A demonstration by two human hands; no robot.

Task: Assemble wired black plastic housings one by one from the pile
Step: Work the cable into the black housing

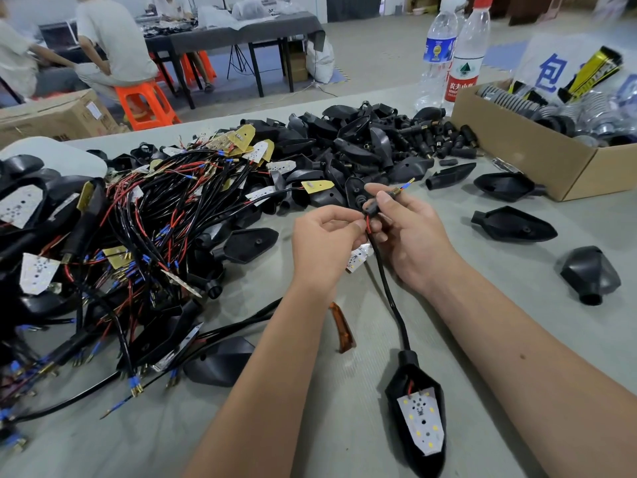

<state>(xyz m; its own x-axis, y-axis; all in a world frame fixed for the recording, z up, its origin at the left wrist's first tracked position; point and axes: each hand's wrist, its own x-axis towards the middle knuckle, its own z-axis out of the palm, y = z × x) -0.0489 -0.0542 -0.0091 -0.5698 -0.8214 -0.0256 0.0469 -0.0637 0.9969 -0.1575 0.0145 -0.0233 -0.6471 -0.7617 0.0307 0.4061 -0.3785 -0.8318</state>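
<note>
A black housing (417,381) with a white LED board (422,422) inside lies near the table's front edge. Its black cable (387,288) runs up to my hands. My left hand (324,243) pinches the cable's red and black wires just below a small black stem piece (372,205). My right hand (406,232) pinches that stem piece, and the wire tips with a blue sleeve (408,183) poke out past my fingers. A big pile of wired boards (165,208) lies at the left. Empty black housings (348,146) are heaped behind my hands.
A cardboard box (537,163) of parts stands at the right, two water bottles (458,50) behind it. Loose housings (513,224) and a rubber boot (591,274) lie to the right. An amber lens (341,329) rests between my forearms. People sit at a far table.
</note>
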